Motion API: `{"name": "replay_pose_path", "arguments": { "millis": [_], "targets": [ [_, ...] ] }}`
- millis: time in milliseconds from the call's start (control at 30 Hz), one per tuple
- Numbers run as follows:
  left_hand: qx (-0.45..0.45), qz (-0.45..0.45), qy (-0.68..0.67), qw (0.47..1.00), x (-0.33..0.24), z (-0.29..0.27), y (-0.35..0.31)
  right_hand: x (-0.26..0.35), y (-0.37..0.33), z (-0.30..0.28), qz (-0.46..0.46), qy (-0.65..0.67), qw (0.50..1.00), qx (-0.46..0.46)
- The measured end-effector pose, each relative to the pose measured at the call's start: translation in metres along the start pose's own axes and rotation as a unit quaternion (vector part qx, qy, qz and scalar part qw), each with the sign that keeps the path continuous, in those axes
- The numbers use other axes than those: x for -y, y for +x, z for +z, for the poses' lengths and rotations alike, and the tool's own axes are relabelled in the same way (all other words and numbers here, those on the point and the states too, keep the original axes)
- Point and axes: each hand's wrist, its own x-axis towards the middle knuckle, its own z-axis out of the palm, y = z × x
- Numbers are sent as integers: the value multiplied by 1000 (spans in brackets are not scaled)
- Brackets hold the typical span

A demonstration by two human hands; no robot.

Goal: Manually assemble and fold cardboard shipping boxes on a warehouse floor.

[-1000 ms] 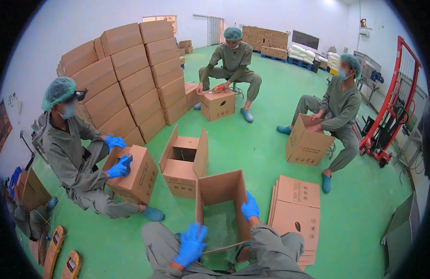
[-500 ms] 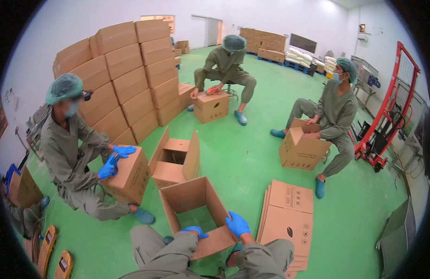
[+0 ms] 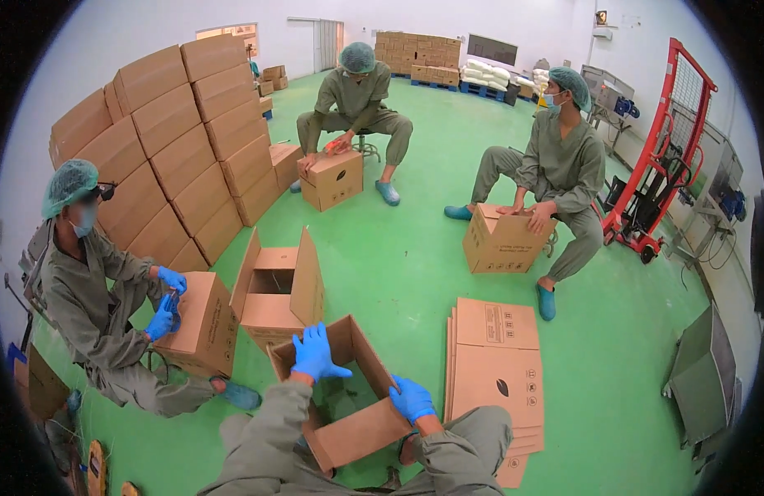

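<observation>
An open cardboard box (image 3: 361, 436) stands between my knees, with green floor showing through its inside. Above its left part, my left hand (image 3: 318, 354) in a blue glove is raised with fingers spread, holding nothing. My right hand (image 3: 413, 400), also blue-gloved, grips the box's right edge near the front flap. Just beyond its far left corner is another carton (image 3: 276, 307) with its side flaps standing up. A stack of flat folded cartons (image 3: 496, 372) lies on the floor to the right of my box.
Co-workers sit around me: one at left with blue gloves (image 3: 165, 314) on a closed carton, one ahead with a carton (image 3: 332, 180), one at right with another (image 3: 506, 240). Tall stacked cartons (image 3: 171, 136) rise at back left. A red lifter (image 3: 663, 157) and grey metal bin (image 3: 703, 376) are at right.
My left hand has let go of the near flap and risen forward over the box. My right hand keeps hold of the edge. The view has shifted; the right co-worker's carton flaps are now lowered.
</observation>
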Motion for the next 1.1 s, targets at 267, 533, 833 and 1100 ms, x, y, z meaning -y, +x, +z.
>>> {"name": "replay_pose_path", "arguments": {
  "millis": [267, 533, 833, 1100],
  "targets": [
    [148, 19, -100, 984, -13, 41, -69, 19, -13, -16, -16, -10, 998, 68],
    [168, -5, -6, 986, -27, 146, -101, 56, -40, 13, -86, -134, 987, 17],
    [-121, -59, 58, 989, 64, 31, -181, 59, -86, 95, -92, -152, 984, 2],
    [-235, -136, -297, 915, -9, 89, -76, 5, -35, 101, -30, 45, 998, 16]
  ]
}}
